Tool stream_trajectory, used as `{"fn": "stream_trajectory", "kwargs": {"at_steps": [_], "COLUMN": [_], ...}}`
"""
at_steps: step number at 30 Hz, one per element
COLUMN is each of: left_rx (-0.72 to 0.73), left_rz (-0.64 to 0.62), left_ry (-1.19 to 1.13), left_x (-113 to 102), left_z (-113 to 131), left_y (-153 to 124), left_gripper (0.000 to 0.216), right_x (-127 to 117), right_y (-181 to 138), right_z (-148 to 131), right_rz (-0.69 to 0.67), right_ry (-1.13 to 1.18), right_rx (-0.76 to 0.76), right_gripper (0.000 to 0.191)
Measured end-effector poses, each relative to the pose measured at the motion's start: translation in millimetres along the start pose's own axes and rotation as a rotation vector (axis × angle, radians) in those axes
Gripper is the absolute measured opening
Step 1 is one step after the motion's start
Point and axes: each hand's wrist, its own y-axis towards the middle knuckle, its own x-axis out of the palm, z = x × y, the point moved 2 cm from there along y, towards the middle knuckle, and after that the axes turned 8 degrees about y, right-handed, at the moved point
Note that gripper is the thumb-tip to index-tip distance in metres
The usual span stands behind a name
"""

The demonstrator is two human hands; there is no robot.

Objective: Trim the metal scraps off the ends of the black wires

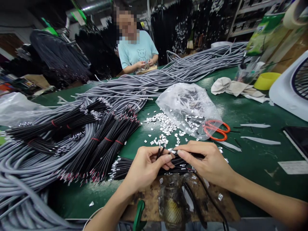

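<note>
Two bare hands meet above a green table (255, 163), near a wooden board (144, 205). The left hand (146, 165) is curled, its thumb pressed in, gripping a few thin black wires (158, 153) that stick up from the pinch. Just beside it, the right hand (204, 160) has thumb and forefinger drawn nearly together; whether they grip anything cannot be told. Small silver pieces (166, 123) lie scattered beyond, by a clear plastic bag (192, 102) and orange-handled scissors (218, 131). At upper right, a green packet (263, 33) bears print too blurred to read; a white slip (293, 167) is equally illegible. Across the table, a person (150, 40) wears a light blue shirt (128, 53) printed with a cross-eyed bear (141, 53).
</note>
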Motion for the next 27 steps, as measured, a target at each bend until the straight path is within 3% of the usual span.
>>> {"fn": "stream_trajectory", "kwargs": {"at_steps": [3,7,11,15,17,19,22,27], "left_rx": [0.02,0.033,0.017,0.029,0.03,0.025,0.055,0.093], "left_rz": [0.036,0.119,0.139,-0.014,-0.145,-0.2,-0.103,0.049], "left_ry": [0.106,0.308,0.193,0.108,0.085,0.075,0.11,0.128], "left_x": [2,6,8,9,10,10,6,1], "left_z": [0,-4,-6,-6,-5,-4,0,3], "left_y": [-1,-2,-1,0,0,0,1,2], "left_gripper": [0.019,0.024,0.017,0.015,0.021,0.026,0.023,0.021], "right_x": [-1,1,3,2,-3,-12,-25,-15], "right_y": [2,1,-2,-1,2,6,10,7], "right_z": [1,1,-1,-1,1,5,11,8], "right_rz": [0.07,0.048,0.051,0.07,0.129,0.256,0.411,0.169], "right_ry": [0.031,0.114,0.124,0.058,-0.005,-0.079,-0.165,-0.121], "right_rx": [0.048,0.033,-0.013,-0.047,-0.071,-0.061,0.037,0.034], "right_gripper": [0.02,0.015,0.018,0.017,0.015,0.013,0.015,0.029]}}
